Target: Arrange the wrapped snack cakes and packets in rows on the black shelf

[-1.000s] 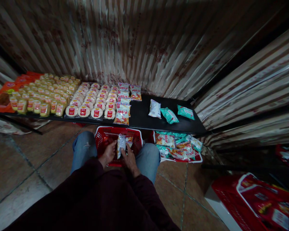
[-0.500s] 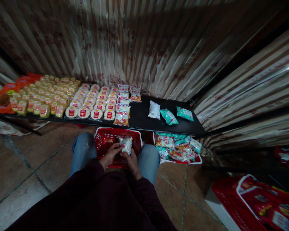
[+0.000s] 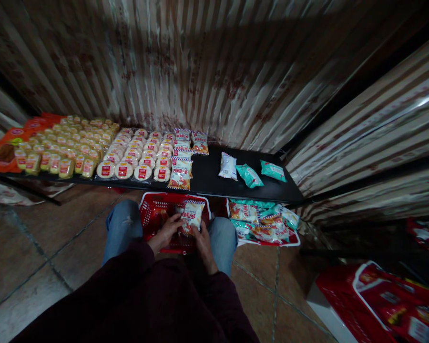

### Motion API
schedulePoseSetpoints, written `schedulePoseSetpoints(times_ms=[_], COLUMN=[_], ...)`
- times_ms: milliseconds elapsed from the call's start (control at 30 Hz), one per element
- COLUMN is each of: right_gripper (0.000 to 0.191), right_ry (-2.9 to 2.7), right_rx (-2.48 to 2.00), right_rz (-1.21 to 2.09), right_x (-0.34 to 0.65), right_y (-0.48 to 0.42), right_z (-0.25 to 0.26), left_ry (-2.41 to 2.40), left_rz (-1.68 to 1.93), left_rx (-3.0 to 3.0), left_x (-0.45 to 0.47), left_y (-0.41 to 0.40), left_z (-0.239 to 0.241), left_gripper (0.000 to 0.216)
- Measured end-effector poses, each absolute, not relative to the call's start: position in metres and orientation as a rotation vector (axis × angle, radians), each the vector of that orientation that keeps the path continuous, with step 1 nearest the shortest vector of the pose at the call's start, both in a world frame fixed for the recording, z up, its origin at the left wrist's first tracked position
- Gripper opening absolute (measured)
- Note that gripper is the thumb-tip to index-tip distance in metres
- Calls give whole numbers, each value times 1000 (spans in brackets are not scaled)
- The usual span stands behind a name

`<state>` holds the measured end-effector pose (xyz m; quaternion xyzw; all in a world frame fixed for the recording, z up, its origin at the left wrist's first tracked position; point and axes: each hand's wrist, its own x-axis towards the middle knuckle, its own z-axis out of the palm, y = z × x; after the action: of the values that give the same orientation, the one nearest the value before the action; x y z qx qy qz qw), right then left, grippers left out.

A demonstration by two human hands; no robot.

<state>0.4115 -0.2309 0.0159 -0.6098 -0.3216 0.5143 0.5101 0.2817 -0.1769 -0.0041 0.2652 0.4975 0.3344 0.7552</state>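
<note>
Both hands, left (image 3: 168,230) and right (image 3: 203,237), closed on snack packet (image 3: 191,216) over red basket (image 3: 153,209); likely light, crinkly, slippery; best pinched at edges.

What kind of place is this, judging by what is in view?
Probably a small shop or stockroom: a low black shelf carries neat rows of round snack packs, a red basket sits between the knees, and both hands hold a snack packet.

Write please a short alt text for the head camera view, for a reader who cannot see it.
Both hands, left hand and right hand, hold a snack packet over a red basket between the person's knees. Ahead, a low black shelf carries rows of packaged snacks.
</note>
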Motion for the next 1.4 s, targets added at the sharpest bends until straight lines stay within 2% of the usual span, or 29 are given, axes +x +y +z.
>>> schedulePoseSetpoints(times_ms=[233, 700, 1000, 1400], right_gripper=[56, 58, 49, 58], right_ry=[-905, -878, -906, -904], right_rx=[-1580, -1558, -1652, -1698], right_rz=[1094, 964, 849, 794], right_x=[422, 438, 456, 464], right_y=[-227, -205, -175, -140], right_z=[17, 26, 35, 50], left_ry=[1059, 951, 977, 970], left_rz=[899, 961, 978, 942], left_rx=[634, 871, 960, 1057], left_x=[292, 305, 318, 334], left_y=[-171, -154, -130, -111], left_z=[12, 28, 53, 66], left_gripper=[47, 40, 33, 57])
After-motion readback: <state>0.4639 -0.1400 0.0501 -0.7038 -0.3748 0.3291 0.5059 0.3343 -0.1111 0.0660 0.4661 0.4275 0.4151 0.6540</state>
